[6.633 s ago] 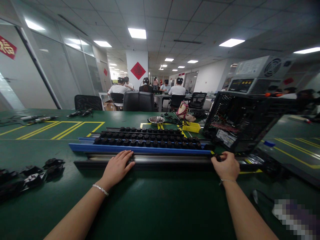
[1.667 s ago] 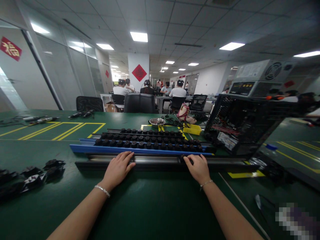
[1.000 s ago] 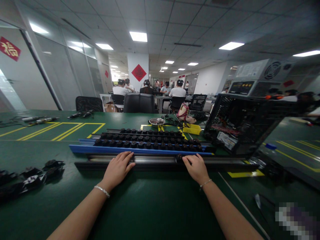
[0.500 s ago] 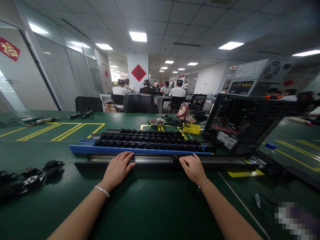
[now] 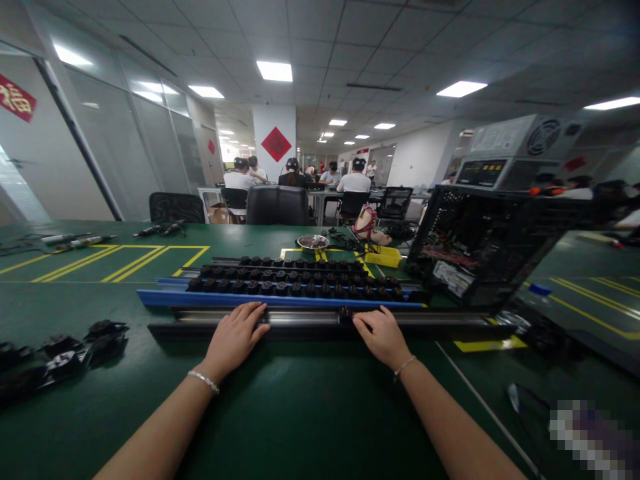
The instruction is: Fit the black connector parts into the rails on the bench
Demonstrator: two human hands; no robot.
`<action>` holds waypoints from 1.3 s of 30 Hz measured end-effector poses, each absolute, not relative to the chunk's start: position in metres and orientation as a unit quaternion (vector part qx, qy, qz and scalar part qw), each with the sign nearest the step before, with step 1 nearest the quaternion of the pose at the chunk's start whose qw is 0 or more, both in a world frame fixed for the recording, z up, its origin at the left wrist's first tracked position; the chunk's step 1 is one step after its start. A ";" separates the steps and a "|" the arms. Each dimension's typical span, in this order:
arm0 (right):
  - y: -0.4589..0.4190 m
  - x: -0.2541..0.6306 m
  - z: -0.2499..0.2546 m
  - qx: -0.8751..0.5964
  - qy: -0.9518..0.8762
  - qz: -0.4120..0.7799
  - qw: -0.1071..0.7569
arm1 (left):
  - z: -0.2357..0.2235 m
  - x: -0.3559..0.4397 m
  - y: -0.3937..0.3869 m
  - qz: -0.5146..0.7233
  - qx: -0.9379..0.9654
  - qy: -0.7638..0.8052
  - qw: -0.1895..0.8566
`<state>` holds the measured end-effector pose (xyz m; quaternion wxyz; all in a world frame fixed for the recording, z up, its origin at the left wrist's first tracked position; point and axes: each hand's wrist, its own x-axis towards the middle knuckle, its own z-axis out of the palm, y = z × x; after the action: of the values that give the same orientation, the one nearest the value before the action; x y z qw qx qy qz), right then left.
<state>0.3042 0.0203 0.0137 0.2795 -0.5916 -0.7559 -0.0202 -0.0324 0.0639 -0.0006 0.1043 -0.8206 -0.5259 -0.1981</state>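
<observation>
A long black metal channel (image 5: 300,319) with a shiny inner track lies crosswise before me on the green table. My left hand (image 5: 237,337) is laid across it left of the middle, thumb at the near wall and fingers over the track, gripping it. Inside the channel sits a small black socket-like module (image 5: 345,314). Against its right side are the closed fingertips of my right hand (image 5: 383,337), with the other fingers bent over the channel; their grip is partly hidden. Behind lie rows of similar black modules (image 5: 280,289) along blue channels (image 5: 175,299).
Loose black parts (image 5: 63,360) lie at left. An open computer case (image 5: 480,247) carrying power supplies (image 5: 525,143) stands at right. Farther back are a metal bowl (image 5: 313,243), a yellow tray (image 5: 383,257) and corded tools (image 5: 80,240). People sit at distant desks.
My right hand and the small black module have slid slightly left along the channel. My left hand stays in the same place on the channel.
</observation>
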 end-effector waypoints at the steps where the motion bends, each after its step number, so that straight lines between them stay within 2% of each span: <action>1: 0.020 0.303 0.014 -0.591 -0.757 -0.019 0.278 | 0.000 -0.032 0.064 -0.198 -0.821 -0.526 0.103; 39: 0.014 0.290 0.022 -0.592 -0.779 0.015 0.205 | 0.001 -0.032 0.063 -0.194 -0.822 -0.527 0.098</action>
<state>0.2905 0.0145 0.0218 0.2053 -0.5919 -0.7793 0.0152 -0.0316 0.0629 0.0010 0.0979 -0.8217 -0.5268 -0.1942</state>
